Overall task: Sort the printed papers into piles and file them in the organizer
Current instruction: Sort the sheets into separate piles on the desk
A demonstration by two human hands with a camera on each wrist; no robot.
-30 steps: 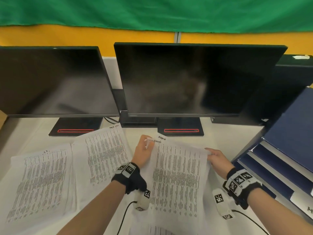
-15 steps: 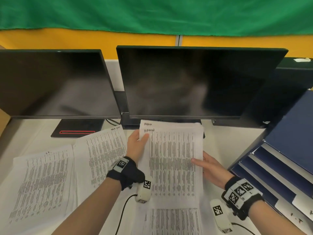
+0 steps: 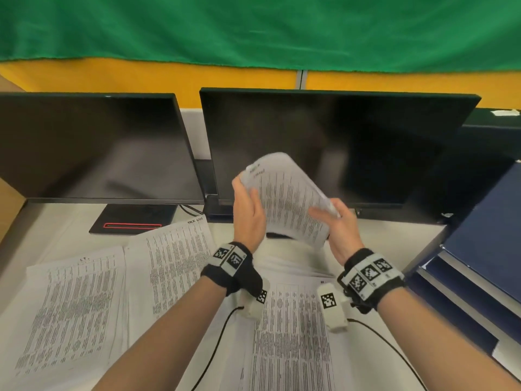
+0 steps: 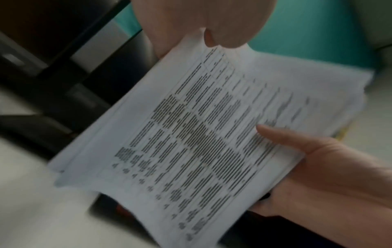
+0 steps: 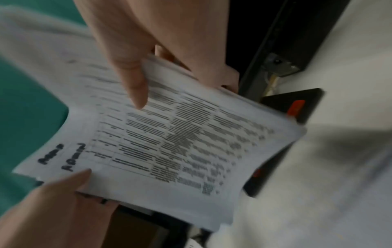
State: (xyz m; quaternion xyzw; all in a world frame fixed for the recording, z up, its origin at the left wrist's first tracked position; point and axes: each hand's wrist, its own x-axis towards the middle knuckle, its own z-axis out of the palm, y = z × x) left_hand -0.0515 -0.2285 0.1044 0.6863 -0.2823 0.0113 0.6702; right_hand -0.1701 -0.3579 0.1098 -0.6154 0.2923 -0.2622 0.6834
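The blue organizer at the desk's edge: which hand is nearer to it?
Right. The right hand grips the held paper stack on the blue organizer's side; the left hand grips its far edge.

A white desk point(image 3: 70, 230) carries 2 dark, switched-off monitors point(image 3: 324, 148) side by side on black stands with red stripes point(image 3: 132, 225). Behind them runs a yellow partition wall point(image 3: 169, 76), with green cloth point(image 3: 253, 29) hanging above it.

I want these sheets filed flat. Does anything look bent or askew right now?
Yes. The stack held in both hands is bowed, its top corner curling over, and the edges look fanned rather than flush. On the desk, the piles overlap at slightly different angles.
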